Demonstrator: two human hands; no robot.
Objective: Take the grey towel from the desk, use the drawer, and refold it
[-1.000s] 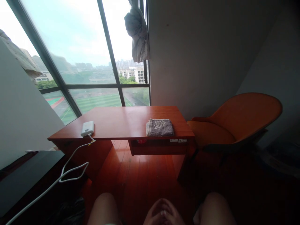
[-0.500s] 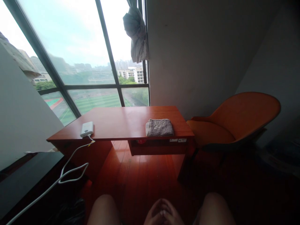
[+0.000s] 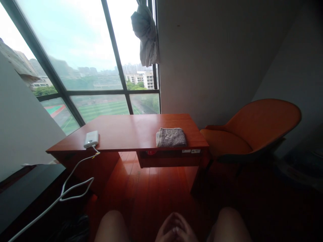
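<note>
Two hands, bare, the seated person's own: left [image 3: 164, 230] and right [image 3: 186, 231], brought together between the knees [image 3: 112, 225], fingertips meeting and fingers loosely curved. Whether anything is enclosed between the palms, I cannot tell from where I stand.

One folded towel [image 3: 173, 137], grey-brown with a pale raised pattern, lying flat beyond the hands and well apart from them, at the near edge of the desk, toward its right end. Long axis: appears to run left to right, along that edge. The lighter, layered side faces left.

One white device [image 3: 91, 139], box-shaped, near the desk's left end; long axis running from the near edge toward the window, cable end facing the person. One white cable [image 3: 75, 183], dropping from it over the edge, looping once and trailing to the lower left.

One desk [image 3: 121, 129], reddish wood, glossy, its top catching daylight; open shelf beneath the right part.

Room: dark-framed window [image 3: 96, 92] overlooking a striped green field and pale buildings; knotted curtain [image 3: 146, 37]; orange chair [image 3: 264, 124] right of the desk; reddish plank floor [image 3: 151, 188]; dim grey wall [image 3: 207, 60].
</note>
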